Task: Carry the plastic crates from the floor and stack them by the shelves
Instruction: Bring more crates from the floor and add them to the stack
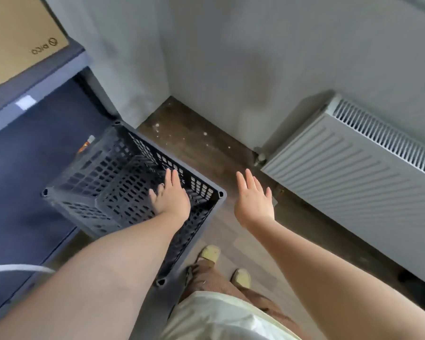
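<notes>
A dark perforated plastic crate (113,182) stands open side up on the floor, right beside the dark blue shelf unit (35,153). My left hand (171,196) hovers over the crate's right part, fingers spread and pointing forward, holding nothing. My right hand (253,198) is raised to the right of the crate's rim, over the wooden floor, with its fingers apart and nothing in it. Whether the left hand touches the crate is unclear. The crate looks empty inside.
A white radiator (353,173) lines the right wall. Grey walls meet at a corner ahead. A cardboard box (17,35) sits on the upper shelf. A small orange item (86,143) lies on the lower shelf, and a white cable (17,267) crosses at left. My feet (225,265) stand below.
</notes>
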